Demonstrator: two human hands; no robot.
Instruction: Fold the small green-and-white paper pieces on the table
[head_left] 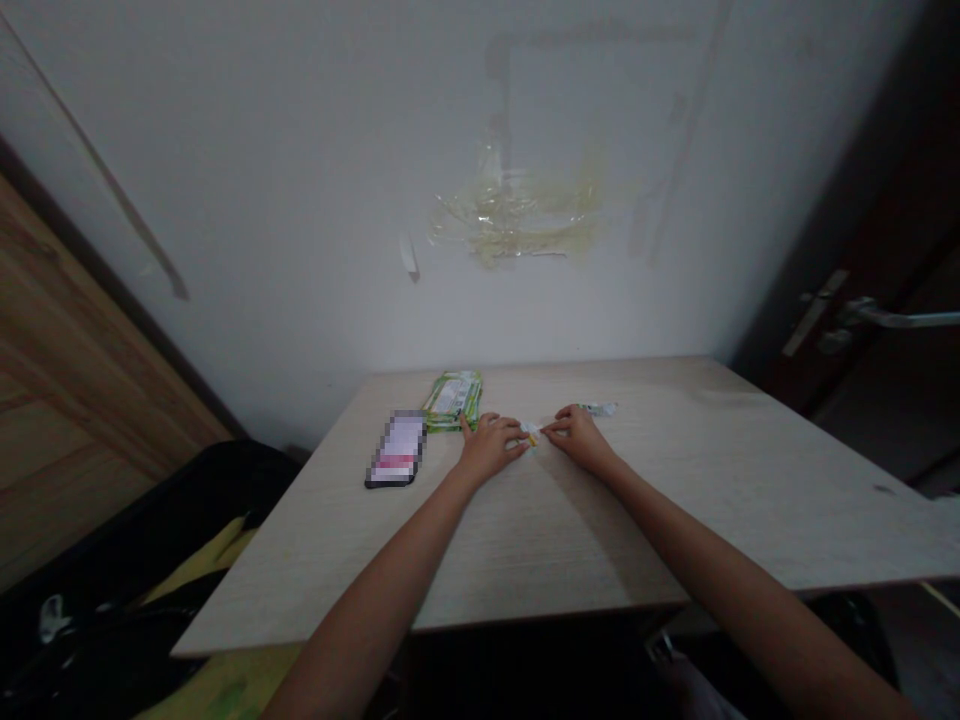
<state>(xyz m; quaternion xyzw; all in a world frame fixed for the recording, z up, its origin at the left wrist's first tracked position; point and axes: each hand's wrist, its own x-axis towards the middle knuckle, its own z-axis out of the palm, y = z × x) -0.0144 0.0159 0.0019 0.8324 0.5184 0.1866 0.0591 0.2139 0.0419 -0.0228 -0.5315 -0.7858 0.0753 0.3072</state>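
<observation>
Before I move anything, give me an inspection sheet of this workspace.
Surface: pale wood-grain tabletop, pushed up by the wall.
Job's things: small white wrapper piece with a yellow mark, between the hands.
Clutter: smartphone, screen pixelated; green-and-white packet beyond the left hand; white-and-green strip beyond the right.
Hands: left hand and right hand have fingertips at opposite sides of the piece; grip too small to tell.
Cables: nothing seen on the tabletop.
Surroundings: yellowed clear tape on the wall; door handle at right.

Dim, greyish light; lower corners near black; small glints on wall tape (517,215); phone screen (399,447) pixelated
</observation>
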